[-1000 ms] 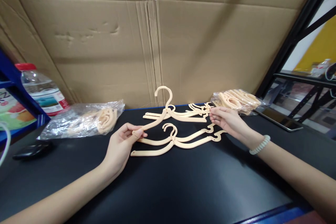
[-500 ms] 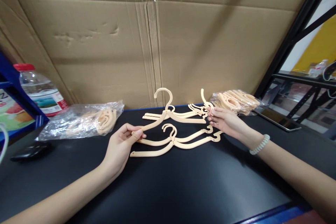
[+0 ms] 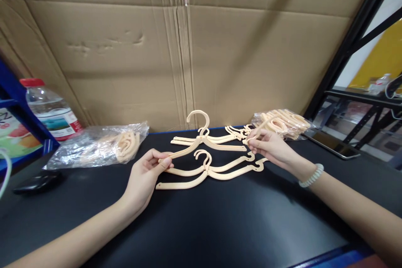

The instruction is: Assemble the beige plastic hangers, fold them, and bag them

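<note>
My left hand (image 3: 145,176) pinches the left end of a beige plastic clothes hanger (image 3: 222,146), held tilted with its hook up. At the hanger's right end, my right hand (image 3: 272,147) has its fingers closed on a slim curved beige hanger piece (image 3: 264,126) that slants up to the right. Its lower part is hidden by the fingers, so I cannot tell whether it touches the hanger. In front lie two overlapping beige hangers (image 3: 185,184) with notched right ends. Behind, more hangers (image 3: 180,139) rest flat beside a cluster of small curved pieces (image 3: 234,131).
Bagged beige hanger parts lie at left (image 3: 94,144) and right (image 3: 282,123). A phone (image 3: 334,144) is beyond the right bag. At left are a red-capped bottle (image 3: 50,106) and a black mouse-like object (image 3: 37,182). A cardboard wall (image 3: 125,63) closes off the back.
The curved piece in my right hand has swung from upright to slanting right. The hanger in my left hand has turned slightly and now sits a little lower.
</note>
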A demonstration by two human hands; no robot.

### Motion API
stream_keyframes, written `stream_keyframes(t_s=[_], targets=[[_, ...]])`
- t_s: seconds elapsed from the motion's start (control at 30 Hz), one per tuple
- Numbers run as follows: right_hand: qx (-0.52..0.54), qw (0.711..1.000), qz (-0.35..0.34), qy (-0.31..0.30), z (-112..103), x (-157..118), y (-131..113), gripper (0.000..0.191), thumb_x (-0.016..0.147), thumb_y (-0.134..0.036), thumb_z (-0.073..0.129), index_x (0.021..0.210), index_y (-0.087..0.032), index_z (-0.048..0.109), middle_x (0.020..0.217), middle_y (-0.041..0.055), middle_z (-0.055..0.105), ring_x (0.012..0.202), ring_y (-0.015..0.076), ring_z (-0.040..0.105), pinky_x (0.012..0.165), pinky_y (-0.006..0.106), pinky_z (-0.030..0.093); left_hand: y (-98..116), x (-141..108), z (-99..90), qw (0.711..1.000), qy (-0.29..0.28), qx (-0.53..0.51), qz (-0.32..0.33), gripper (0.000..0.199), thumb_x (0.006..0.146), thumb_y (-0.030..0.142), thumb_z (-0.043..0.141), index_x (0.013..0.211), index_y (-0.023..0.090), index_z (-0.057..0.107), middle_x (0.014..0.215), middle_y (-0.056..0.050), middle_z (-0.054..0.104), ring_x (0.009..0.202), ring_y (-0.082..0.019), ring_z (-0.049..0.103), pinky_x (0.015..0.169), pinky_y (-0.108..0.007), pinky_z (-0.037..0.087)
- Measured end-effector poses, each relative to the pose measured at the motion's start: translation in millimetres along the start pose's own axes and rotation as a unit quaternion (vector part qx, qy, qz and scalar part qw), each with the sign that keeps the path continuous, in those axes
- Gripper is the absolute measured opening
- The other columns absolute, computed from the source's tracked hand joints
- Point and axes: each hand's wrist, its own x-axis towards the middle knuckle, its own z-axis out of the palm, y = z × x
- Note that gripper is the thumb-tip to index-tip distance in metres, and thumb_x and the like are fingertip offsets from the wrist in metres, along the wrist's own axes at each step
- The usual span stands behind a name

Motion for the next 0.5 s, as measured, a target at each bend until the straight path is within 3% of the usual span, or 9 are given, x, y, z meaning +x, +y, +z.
stream_keyframes(t_s=[0.4,0.5], targets=[[0.008,0.994,0.078,-0.074,-0.7,-3.8,-4.3,0.021,0.07,-0.031,0.079,0.079,-0.018,0.065,0.074,0.0004,0.063,0.066,0.0106,0.06,0.066,0.025,0.054,-0.3,-0.1,0.1,1.0,-0.002,-0.004,0.008,0.025,0.059,0.023,0.082,0.064,0.016,0.059,0.084,-0.002,0.069,0.061,-0.009,0.059,0.066,-0.023,0.05],[0.025,0.992,0.096,-0.08,-0.2,-4.2,-7.1,0.022,0.07,-0.032,0.079,0.076,-0.018,0.064,0.08,0.002,0.064,0.077,0.0144,0.063,0.066,0.026,0.054,-1.2,0.1,-0.8,1.0,-0.004,-0.008,0.013,0.025,0.06,0.022,0.082,0.064,0.016,0.059,0.086,-0.002,0.07,0.063,-0.009,0.059,0.067,-0.024,0.05]])
